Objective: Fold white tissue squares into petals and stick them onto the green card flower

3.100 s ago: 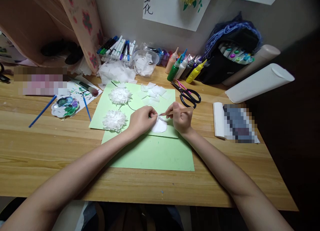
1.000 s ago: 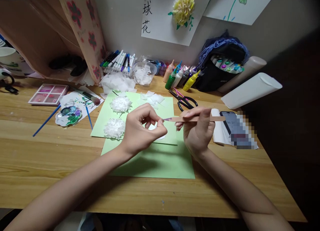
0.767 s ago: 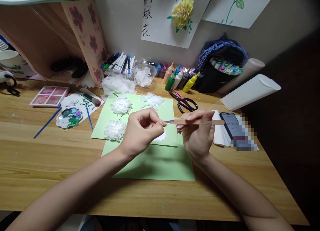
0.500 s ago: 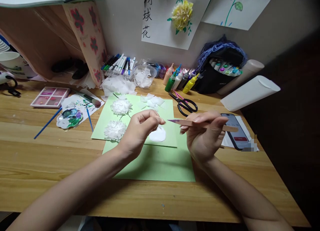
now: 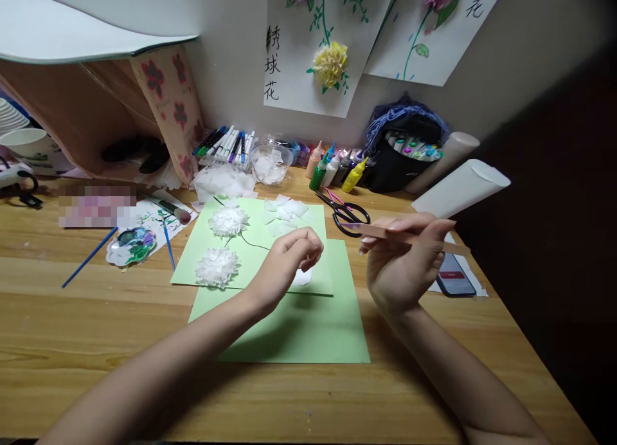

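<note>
My left hand [image 5: 295, 255] is raised above the light green sheets, its fingers curled into a pinch. Whatever it holds, if anything, is too small or hidden. My right hand [image 5: 405, 255] grips slim pinkish tweezers [image 5: 373, 230] with a purple pointed tip aimed left, apart from my left hand. Below lies the upper green sheet [image 5: 260, 281]. On it rest two white ruffled paper flowers [image 5: 228, 220], thin dark wires [image 5: 254, 244] and loose white petals [image 5: 285, 210]. A white patch [image 5: 303, 276] is partly hidden behind my left hand.
Black-handled scissors [image 5: 354, 217] lie behind the tweezers. Glue-like bottles [image 5: 331, 170], a tub of white scraps [image 5: 270, 164] and markers [image 5: 226, 146] line the wall. At left are a paint palette [image 5: 131, 245] and brushes [image 5: 90, 256]; a phone [image 5: 456, 278] lies at right.
The tweezers have drawn away to the right from my left hand, widening the gap between them. My left fingers have curled in more. The view has tilted up, showing more of the wall pictures.
</note>
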Demonstrator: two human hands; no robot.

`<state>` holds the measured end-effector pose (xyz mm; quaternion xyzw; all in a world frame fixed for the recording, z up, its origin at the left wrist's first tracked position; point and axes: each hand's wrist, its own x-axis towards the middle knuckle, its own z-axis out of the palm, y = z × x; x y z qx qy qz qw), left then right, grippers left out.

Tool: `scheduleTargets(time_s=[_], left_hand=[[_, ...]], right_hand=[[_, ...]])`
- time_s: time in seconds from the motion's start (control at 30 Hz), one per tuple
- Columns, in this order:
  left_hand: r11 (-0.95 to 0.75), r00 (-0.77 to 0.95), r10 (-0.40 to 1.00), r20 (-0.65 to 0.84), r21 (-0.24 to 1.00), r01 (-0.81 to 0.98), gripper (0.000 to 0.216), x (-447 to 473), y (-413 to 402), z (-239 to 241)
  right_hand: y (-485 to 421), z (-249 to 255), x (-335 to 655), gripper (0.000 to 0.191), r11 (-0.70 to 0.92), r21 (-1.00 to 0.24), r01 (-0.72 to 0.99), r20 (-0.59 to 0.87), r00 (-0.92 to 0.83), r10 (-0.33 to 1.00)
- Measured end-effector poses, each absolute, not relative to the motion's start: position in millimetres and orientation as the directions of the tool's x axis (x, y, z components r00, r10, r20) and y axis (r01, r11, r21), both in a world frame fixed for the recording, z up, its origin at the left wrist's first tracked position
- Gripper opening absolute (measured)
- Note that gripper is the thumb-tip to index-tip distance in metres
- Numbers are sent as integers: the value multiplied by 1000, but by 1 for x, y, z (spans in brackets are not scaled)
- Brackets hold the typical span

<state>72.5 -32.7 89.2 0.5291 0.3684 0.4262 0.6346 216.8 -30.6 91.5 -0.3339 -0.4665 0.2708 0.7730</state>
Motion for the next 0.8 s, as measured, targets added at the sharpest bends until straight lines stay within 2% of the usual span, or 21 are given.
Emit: scheduleTargets(time_s=[0.13,0.27,0.37,0.43,0.63,0.8], left_hand=[[19,363,932,-2,999,-45,22,78,-23,96],[-173,322,943,81,948,266,23,51,-13,99],[-365,177,929,325,729,579,21,20,7,94],[-408,171,891,422,576,708,21,3,31,90],[-373,120,841,528,404,835,18,-5,129,89],[-263,62,871,488,355,897,16,-5,158,81]], right_hand=[[-21,96,227,38,577,-810,-102,447,528,722],[-13,88,229,38,493,-855,-160,357,509,783],[-6,76,226,39,424,-880,-211,298,449,842],[-2,69,223,40,390,-890,-236,270,417,868],[5,49,219,41,306,-914,-265,197,369,908],[7,37,219,40,227,-945,-234,164,259,952]])
